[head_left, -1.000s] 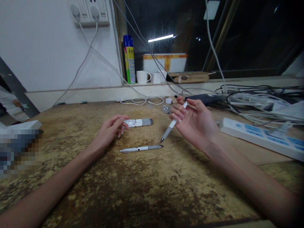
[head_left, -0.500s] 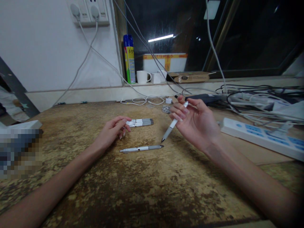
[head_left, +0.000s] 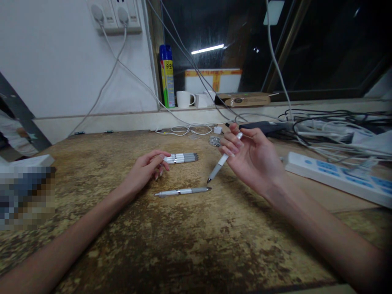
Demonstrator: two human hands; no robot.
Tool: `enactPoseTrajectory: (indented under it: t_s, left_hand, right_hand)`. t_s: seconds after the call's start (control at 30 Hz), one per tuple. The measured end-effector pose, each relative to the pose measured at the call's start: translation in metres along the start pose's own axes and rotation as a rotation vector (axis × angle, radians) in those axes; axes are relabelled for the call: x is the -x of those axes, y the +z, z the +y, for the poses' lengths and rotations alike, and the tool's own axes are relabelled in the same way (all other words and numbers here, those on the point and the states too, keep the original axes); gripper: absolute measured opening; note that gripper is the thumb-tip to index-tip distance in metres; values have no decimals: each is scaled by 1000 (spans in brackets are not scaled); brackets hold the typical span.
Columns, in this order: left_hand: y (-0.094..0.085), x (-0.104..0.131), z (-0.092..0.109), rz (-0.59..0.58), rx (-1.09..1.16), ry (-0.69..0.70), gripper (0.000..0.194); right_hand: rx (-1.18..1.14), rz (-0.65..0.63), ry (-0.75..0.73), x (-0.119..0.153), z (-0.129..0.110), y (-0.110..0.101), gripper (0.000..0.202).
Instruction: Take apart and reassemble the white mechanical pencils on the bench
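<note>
My right hand [head_left: 252, 157] is wrapped round a white and grey pen [head_left: 219, 165], its dark tip pointing down to the left above the table. A second such pen [head_left: 183, 191] lies flat on the worn wooden table [head_left: 171, 237], just below that tip. Farther back, several similar pens [head_left: 185, 157] lie side by side. My left hand [head_left: 151, 164] rests at their left ends, fingers curled loosely and partly apart. Its fingertips cover those pen ends, and no pen is lifted in it.
A white power strip [head_left: 330, 175] and tangled cables [head_left: 321, 122] lie at the right. Behind the pens are a thin white cable [head_left: 180, 131] and a small clear object [head_left: 214, 141]. A spray can [head_left: 167, 77] and a mug [head_left: 184, 99] stand on the sill.
</note>
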State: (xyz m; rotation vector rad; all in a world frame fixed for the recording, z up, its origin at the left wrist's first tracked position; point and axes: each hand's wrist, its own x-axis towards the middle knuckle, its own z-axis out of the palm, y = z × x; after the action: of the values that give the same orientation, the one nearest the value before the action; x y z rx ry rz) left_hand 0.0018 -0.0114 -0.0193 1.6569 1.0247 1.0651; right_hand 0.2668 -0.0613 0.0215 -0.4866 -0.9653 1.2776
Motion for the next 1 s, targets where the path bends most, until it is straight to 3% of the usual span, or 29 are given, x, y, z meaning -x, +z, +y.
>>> enactPoseTrajectory:
  t_s: [0.37,0.67,0.77,0.87,0.93,1.0]
  left_hand:
    - [6,4,7,-20,-10,15,30]
    - [13,16,24,-171,-18,85,31]
    - [20,24,30,-266,-25,135,34]
    - [24,27,32,-293,-82,178,21]
    - [23,25,30,-276,-140,200,18]
    - [16,20,27,-251,-189,201,19]
  right_hand:
    - [9,-2,-69,4,0,11,10]
    - [825,-275,-223,16,15,7,23]
    - [971,-408,-229,19,21,7,20]
    - [1054,-522,-225,21,27,9,17]
    - [1091,-514,-210,20,28,8,18]
    - [1144,-426,-181,17,28,5,21]
